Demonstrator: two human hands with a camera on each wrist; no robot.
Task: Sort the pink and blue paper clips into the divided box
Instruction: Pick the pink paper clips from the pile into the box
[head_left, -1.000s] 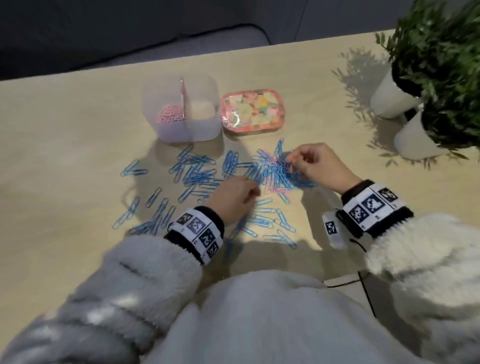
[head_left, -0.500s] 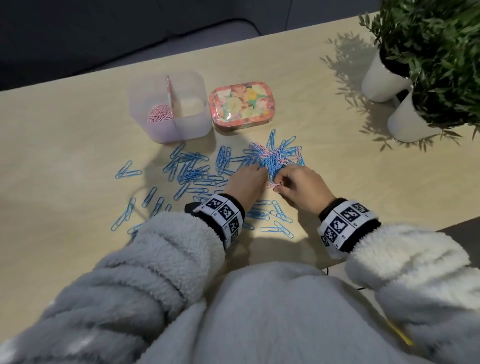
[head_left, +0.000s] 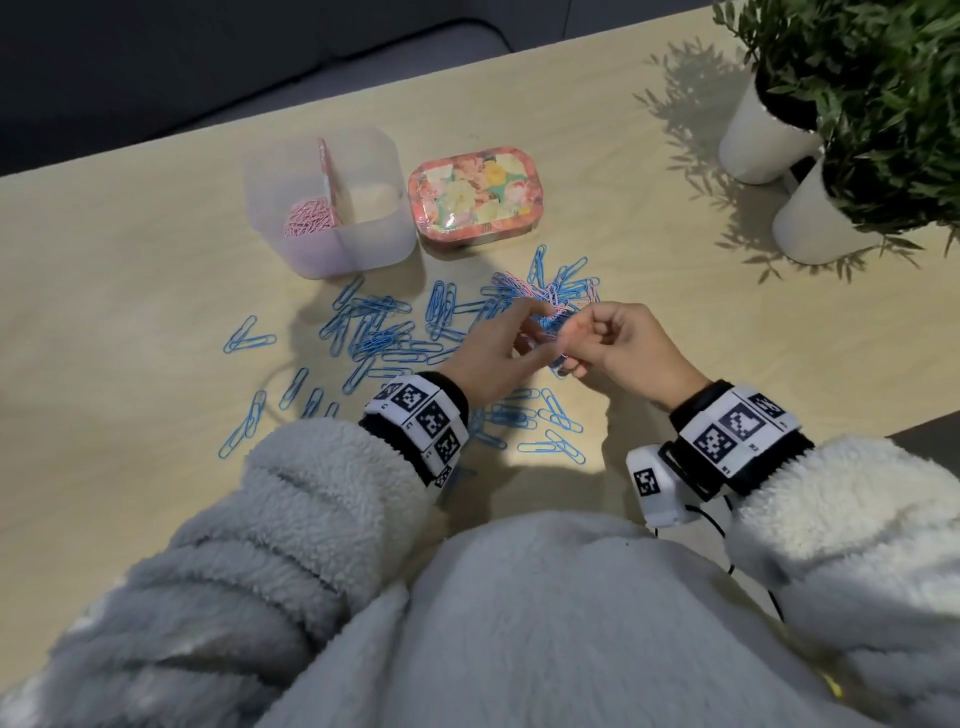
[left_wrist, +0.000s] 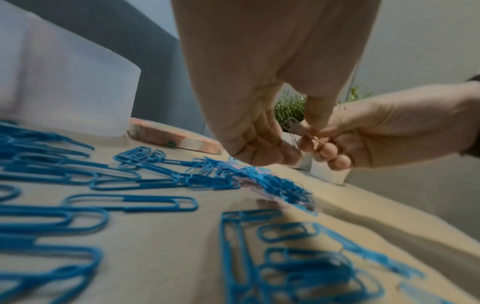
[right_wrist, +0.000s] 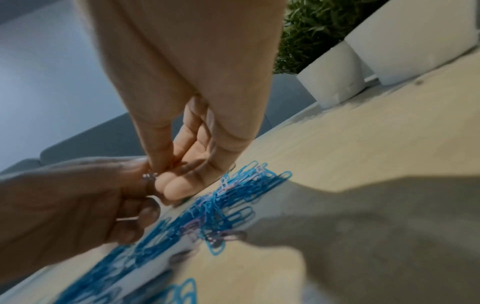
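Left hand: the left hand (head_left: 493, 358) is hovering above the table (head_left: 130, 270), its thumb and fingertips pinching a small pale clip (left_wrist: 292, 125) that the other hand is also gripping.
Right hand: the right hand (head_left: 623, 348) is meeting it fingertip to fingertip, fingers curled, nipping the same clip; whether one clip or a linked pair is being held, I cannot tell.
Pink clips: most are lying in the left compartment of the translucent divided box (head_left: 374, 236); a few pink ones are showing in the tangled pile (head_left: 545, 296) just beyond the hands.
Blue clips: the blue paper clips (head_left: 374, 332) are lying scattered across the table from the box towards the person's sleeves; the right compartment is looking empty of them.
Handling: the clips are likely being light, stiff, springy wire with a slick coating, prone to hooking on neighbours; taking each by its long sides between thumb and forefinger seems best, teasing it loose rather than tugging.
Nearby: a floral tin (head_left: 475, 197) is sitting just beside the box; two white plant pots (head_left: 763, 140) are standing well apart.
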